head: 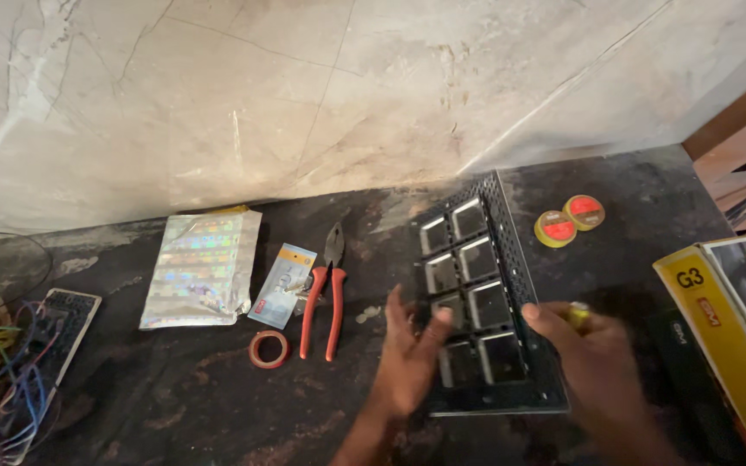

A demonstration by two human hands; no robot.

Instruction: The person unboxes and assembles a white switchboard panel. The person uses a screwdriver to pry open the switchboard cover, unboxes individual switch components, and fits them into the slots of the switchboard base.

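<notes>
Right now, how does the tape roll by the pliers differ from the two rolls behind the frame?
The lone tape roll is reddish-brown with an open, see-through core; the two rolls are yellow-rimmed with red centre faces. The lone roll lies alone, right of it the pliers; the two rolls touch each other, beyond the black frame. All lie flat on the dark counter.
</notes>
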